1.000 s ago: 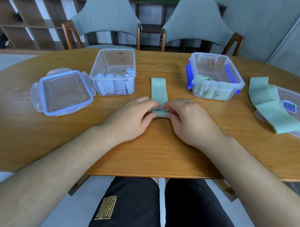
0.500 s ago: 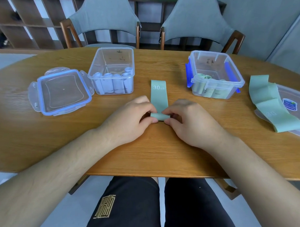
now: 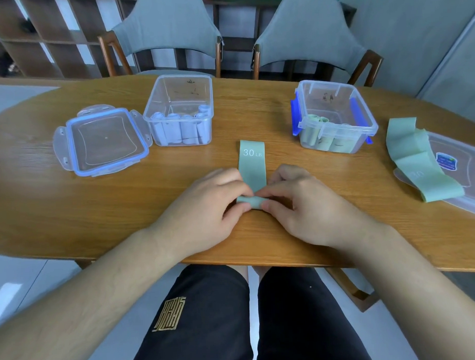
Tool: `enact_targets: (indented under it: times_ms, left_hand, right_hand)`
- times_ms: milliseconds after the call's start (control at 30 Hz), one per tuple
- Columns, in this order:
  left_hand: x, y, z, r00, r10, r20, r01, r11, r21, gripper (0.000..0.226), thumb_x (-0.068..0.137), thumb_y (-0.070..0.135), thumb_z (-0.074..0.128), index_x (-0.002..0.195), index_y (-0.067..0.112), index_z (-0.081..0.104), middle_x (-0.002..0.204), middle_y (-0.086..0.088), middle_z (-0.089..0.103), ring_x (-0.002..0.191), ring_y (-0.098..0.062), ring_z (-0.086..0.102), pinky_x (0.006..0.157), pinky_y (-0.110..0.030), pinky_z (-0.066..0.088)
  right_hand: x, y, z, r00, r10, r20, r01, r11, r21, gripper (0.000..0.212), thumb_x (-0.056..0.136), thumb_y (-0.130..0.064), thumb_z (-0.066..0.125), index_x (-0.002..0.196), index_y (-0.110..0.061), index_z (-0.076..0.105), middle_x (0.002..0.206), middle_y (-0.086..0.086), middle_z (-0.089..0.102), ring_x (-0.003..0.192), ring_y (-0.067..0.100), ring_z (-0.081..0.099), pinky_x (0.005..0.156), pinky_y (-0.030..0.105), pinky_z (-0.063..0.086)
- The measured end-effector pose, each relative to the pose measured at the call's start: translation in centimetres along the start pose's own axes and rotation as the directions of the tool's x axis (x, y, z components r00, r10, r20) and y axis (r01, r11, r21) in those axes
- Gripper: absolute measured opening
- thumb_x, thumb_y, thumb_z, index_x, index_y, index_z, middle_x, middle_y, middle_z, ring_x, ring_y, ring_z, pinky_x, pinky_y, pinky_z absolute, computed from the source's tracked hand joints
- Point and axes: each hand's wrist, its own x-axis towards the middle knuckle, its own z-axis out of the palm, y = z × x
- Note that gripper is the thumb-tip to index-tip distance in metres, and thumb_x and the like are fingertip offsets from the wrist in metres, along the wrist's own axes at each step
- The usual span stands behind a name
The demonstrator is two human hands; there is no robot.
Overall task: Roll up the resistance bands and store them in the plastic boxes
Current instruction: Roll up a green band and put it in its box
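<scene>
Green band (image 3: 252, 166): pinching & rolling near end w/ left hand (image 3: 205, 210), right hand (image 3: 307, 209); rolls (image 3: 180, 128) sitting in boxes (image 3: 177, 81), loose bands (image 3: 419, 173) over lid (image 3: 473, 182) awaiting rolling, approx. midway.

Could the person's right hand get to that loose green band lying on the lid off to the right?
Probably yes: only bare table lies between the right hand and the loose green band, but that hand is busy pinching the band being rolled.
</scene>
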Motion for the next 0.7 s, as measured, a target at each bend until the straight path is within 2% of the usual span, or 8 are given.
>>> enact_targets:
  times_ms: [67, 133, 233, 333, 500, 567, 700]
  left_hand:
    - [0.3, -0.4, 0.1, 1.000, -0.007, 0.002, 0.007, 1.000, -0.006, 0.018, 0.099, 0.028, 0.059, 0.107, 0.019, 0.071, 0.092, 0.016, 0.047, 0.091, -0.002, 0.044, 0.085, -0.022, 0.040]
    - [0.6, -0.7, 0.2, 1.000, -0.019, 0.005, 0.019, 1.000, -0.003, 0.022, 0.100, 0.029, 0.055, 0.109, 0.018, 0.072, 0.091, 0.013, 0.049, 0.091, -0.005, 0.046, 0.085, -0.025, 0.042]
    - [0.8, -0.7, 0.5, 0.999, -0.022, -0.033, 0.023, 0.999, 0.043, 0.025, 0.101, 0.028, 0.053, 0.111, 0.016, 0.072, 0.096, 0.008, 0.051, 0.095, -0.010, 0.050, 0.089, -0.031, 0.045]
    - [0.8, -0.4, 0.6, 0.997, -0.012, -0.078, 0.016, 0.999, 0.040, 0.021, 0.098, 0.026, 0.059, 0.115, 0.017, 0.067, 0.104, 0.009, 0.052, 0.099, -0.011, 0.052, 0.091, -0.029, 0.044]
    - [1.8, -1.5, 0.9, 0.998, -0.014, -0.054, 0.015, 0.999, 0.028, 0.020, 0.096, 0.028, 0.062, 0.112, 0.018, 0.071, 0.096, 0.013, 0.053, 0.096, -0.010, 0.051, 0.088, -0.034, 0.046]
    - [2.4, -2.2, 0.9, 0.999, -0.013, -0.033, 0.014, 1.000, 0.025, 0.022, 0.099, 0.029, 0.059, 0.113, 0.018, 0.072, 0.097, 0.013, 0.055, 0.097, -0.011, 0.051, 0.089, -0.036, 0.046]
    - [3.2, -2.6, 0.8, 1.000, -0.014, -0.008, 0.015, 0.998, 0.062, 0.027, 0.101, 0.032, 0.054, 0.117, 0.018, 0.071, 0.103, 0.008, 0.057, 0.101, -0.015, 0.053, 0.091, -0.038, 0.046]
  right_hand:
    - [-0.1, 0.0, 0.2, 0.999, 0.013, -0.048, -0.012, 1.000, 0.011, 0.025, 0.095, -0.025, 0.064, 0.120, -0.023, 0.066, 0.093, -0.009, 0.057, 0.090, 0.005, 0.050, 0.082, 0.016, 0.041]
    - [-0.2, 0.0, 0.1, 0.995, 0.041, -0.092, -0.037, 0.998, 0.043, 0.026, 0.091, -0.024, 0.068, 0.116, -0.022, 0.060, 0.092, -0.010, 0.060, 0.087, 0.004, 0.052, 0.080, 0.016, 0.042]
    - [-0.1, 0.6, 0.5, 0.992, 0.008, -0.126, -0.006, 1.000, 0.010, 0.017, 0.088, -0.022, 0.071, 0.105, -0.020, 0.066, 0.095, -0.009, 0.059, 0.087, 0.004, 0.050, 0.083, 0.015, 0.040]
    - [0.3, 1.5, 0.8, 0.990, 0.019, -0.137, -0.015, 0.999, 0.028, 0.017, 0.090, -0.026, 0.070, 0.106, -0.021, 0.069, 0.098, -0.012, 0.057, 0.093, 0.006, 0.051, 0.087, 0.019, 0.041]
    - [1.1, 2.2, 0.9, 0.984, 0.026, -0.178, -0.021, 0.999, 0.030, 0.019, 0.095, -0.027, 0.064, 0.111, -0.020, 0.072, 0.100, -0.011, 0.055, 0.096, 0.007, 0.053, 0.089, 0.019, 0.041]
    - [1.5, 2.1, 0.7, 0.976, 0.012, -0.216, -0.001, 0.999, 0.052, 0.021, 0.093, -0.024, 0.066, 0.113, -0.019, 0.068, 0.103, -0.008, 0.055, 0.087, 0.005, 0.052, 0.085, 0.019, 0.044]
    - [2.2, 2.3, 0.4, 0.981, 0.002, -0.194, 0.014, 0.996, 0.084, 0.015, 0.086, -0.022, 0.075, 0.100, -0.021, 0.069, 0.098, -0.010, 0.057, 0.079, 0.006, 0.052, 0.073, 0.018, 0.043]
